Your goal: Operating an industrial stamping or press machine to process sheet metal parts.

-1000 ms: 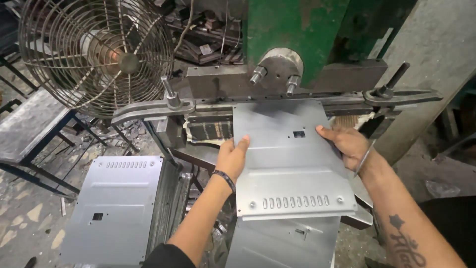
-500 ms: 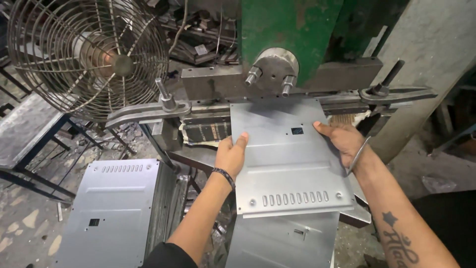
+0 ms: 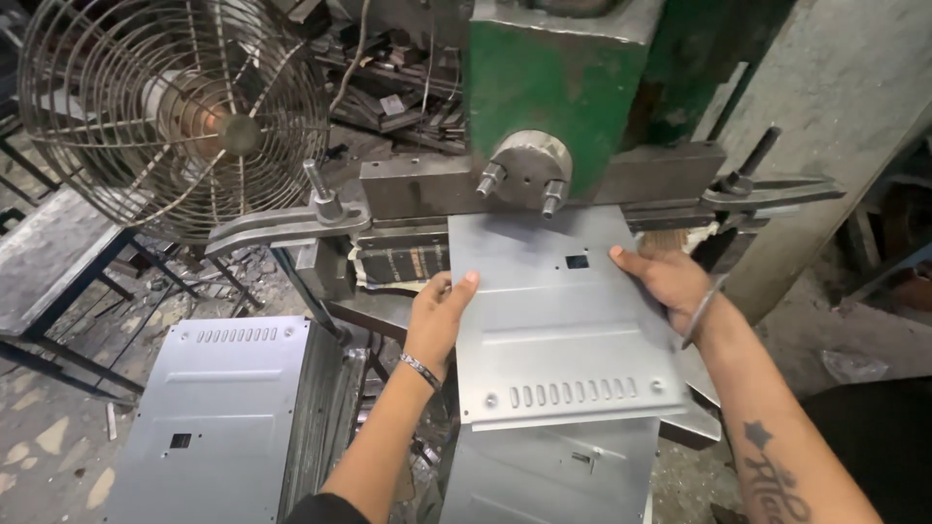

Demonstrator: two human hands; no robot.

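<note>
The far edge of the metal sheet [image 3: 563, 330] runs under the grey block of the green press [image 3: 558, 87], so its end there is hidden. The fingers of the left hand [image 3: 442, 311] curl under the sheet's left edge, out of sight. The stack of sheets [image 3: 209, 417] is cut off by the bottom edge.
</note>
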